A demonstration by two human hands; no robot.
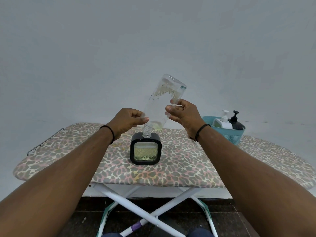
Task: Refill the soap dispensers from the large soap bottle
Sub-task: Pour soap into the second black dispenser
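Board (179, 170), upturned bottle (162, 103) over dispenser (145, 149)

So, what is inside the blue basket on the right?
In the basket stand two pump dispensers: a white one and a black one. Only their pumps and upper bodies show; the basket wall covers their lower parts and anything else on its bottom.

I see the square dispenser (145, 148) standing on the ironing board (179, 170), below and between my left hand (127, 120) and right hand (183, 112). The large bottle (159, 106) is tilted neck-down between them, its mouth at the dispenser's top. Right of my right hand, a basket (231, 136) on the board holds two pump dispensers (229, 120).
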